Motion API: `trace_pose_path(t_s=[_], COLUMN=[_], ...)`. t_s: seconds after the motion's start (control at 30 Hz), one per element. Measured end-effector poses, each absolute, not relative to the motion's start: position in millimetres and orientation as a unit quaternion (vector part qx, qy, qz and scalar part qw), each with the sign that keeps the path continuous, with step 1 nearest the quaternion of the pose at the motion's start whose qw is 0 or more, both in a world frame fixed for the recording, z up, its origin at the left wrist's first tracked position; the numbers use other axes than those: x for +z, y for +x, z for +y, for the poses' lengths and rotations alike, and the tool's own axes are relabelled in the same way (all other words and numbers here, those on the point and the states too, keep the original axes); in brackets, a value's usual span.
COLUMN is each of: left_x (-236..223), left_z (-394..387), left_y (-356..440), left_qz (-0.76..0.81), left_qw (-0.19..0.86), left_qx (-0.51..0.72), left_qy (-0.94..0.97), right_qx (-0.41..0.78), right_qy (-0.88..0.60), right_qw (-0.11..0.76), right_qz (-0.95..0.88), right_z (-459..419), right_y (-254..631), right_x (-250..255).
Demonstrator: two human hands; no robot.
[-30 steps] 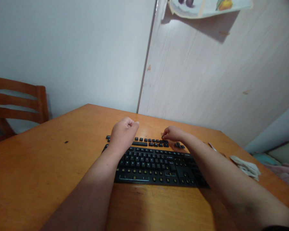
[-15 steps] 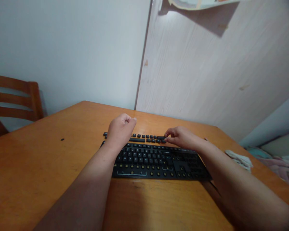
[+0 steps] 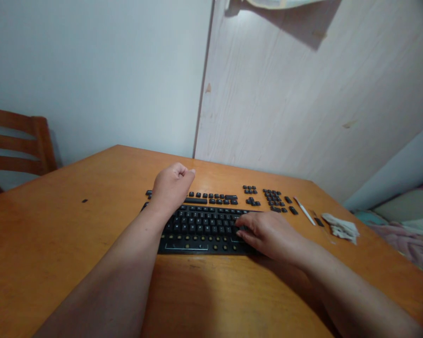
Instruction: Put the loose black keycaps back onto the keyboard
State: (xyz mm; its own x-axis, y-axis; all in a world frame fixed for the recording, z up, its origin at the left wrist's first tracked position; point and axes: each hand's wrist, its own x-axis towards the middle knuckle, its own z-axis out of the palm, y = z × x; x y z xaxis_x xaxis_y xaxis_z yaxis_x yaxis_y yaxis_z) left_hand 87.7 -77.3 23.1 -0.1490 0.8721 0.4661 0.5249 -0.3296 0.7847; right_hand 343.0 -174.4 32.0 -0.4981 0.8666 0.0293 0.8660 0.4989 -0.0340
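One keyboard (image 3: 200, 229), one table (image 3: 190, 291), one chair (image 3: 43, 143), one cloth (image 3: 341, 228)

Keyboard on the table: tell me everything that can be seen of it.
The keyboard is long, black and plastic-looking, lying flat on the wooden table, its long edge towards the person. Its far rows carry black keycaps with pale marks; nearer the person, keycaps are missing, leaving small yellowish posts, and a thin pale outline runs near the edge. The right hand hides its right part, and the left forearm crosses in front of its left end. Whether either touches it is unclear.
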Motion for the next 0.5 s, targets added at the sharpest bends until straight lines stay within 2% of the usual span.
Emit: trace_pose_path(t_s=[0.5], left_x=[21.2], left_z=[-75.0], left_y=[86.7], left_qz=[0.551], left_qw=[0.171], left_qx=[0.513], left_qy=[0.635], right_qx=[-0.032], right_qy=[-0.504], right_qw=[-0.008], right_qz=[-0.863], right_z=[-180.7], right_y=[335.5], right_x=[26.8])
